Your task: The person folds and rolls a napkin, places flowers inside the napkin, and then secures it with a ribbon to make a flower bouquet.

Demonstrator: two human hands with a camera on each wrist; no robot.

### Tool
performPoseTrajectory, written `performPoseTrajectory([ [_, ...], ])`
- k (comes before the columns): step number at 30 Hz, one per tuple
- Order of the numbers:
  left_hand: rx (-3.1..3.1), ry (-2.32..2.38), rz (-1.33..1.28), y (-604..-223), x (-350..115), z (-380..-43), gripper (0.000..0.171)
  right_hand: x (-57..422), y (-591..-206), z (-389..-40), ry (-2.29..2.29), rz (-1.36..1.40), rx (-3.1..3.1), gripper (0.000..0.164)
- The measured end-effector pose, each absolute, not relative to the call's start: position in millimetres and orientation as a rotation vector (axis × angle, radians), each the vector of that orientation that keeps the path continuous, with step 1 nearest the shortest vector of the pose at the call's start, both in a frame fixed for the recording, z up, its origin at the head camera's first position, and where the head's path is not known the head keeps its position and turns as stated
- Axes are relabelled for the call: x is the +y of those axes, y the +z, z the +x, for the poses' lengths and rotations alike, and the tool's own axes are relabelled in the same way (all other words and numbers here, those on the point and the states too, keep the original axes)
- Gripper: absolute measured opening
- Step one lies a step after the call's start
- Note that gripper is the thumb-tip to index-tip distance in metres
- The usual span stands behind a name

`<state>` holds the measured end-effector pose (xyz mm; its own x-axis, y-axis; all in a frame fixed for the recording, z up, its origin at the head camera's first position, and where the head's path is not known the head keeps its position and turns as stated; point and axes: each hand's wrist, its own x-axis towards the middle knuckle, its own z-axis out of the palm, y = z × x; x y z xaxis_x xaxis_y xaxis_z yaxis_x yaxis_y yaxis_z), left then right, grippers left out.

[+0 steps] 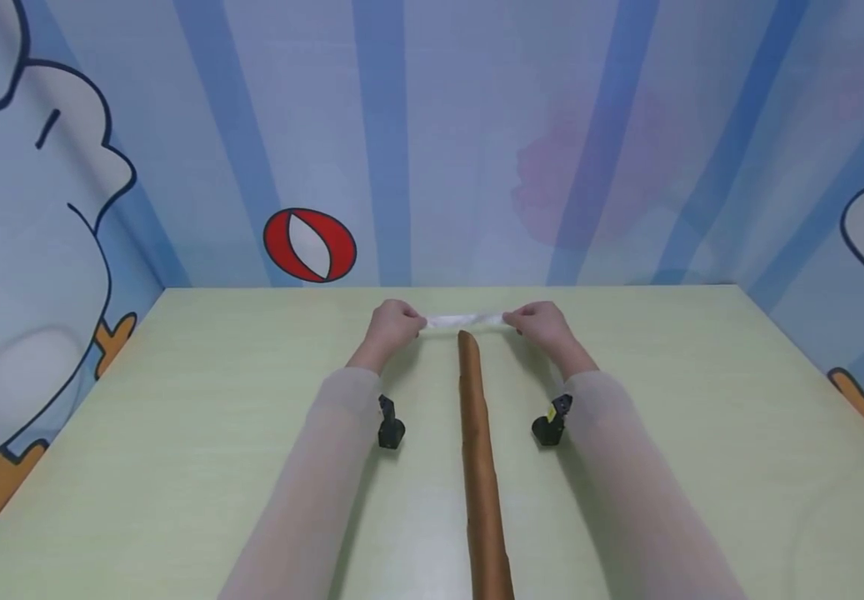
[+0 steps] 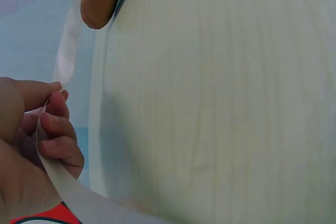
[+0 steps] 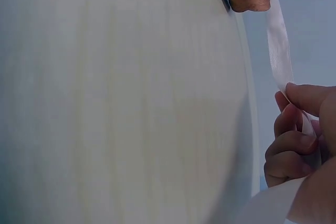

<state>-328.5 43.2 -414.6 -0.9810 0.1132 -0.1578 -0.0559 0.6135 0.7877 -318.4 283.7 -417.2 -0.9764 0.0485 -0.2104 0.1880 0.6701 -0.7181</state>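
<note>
A white ribbon (image 1: 465, 320) is stretched from one hand to the other above the table's far part. My left hand (image 1: 396, 323) pinches it between thumb and forefinger. My right hand (image 1: 544, 325) pinches the other side the same way. In the left wrist view, a loose length of ribbon (image 2: 94, 203) runs on below the left hand (image 2: 37, 140). More ribbon (image 3: 268, 203) shows under the right hand (image 3: 299, 140) in the right wrist view. A long brown stick, like a wooden pole (image 1: 480, 450), points away from me between the forearms, its far tip just short of the ribbon.
The pale green table (image 1: 214, 433) ends at a printed backdrop (image 1: 461, 150) with blue stripes. Similar panels with cartoon figures stand at left and right. Black wrist devices (image 1: 391, 427) hang at both cuffs.
</note>
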Motion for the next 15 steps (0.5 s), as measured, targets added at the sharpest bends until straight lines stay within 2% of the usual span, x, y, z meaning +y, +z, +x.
performPoseTrajectory([
  [15,2.756,1.129,0.047,-421.6,47.4,-331.2,0.022,281.3,-423.0,-320.5,-1.126,0.253,2.771,0.040],
])
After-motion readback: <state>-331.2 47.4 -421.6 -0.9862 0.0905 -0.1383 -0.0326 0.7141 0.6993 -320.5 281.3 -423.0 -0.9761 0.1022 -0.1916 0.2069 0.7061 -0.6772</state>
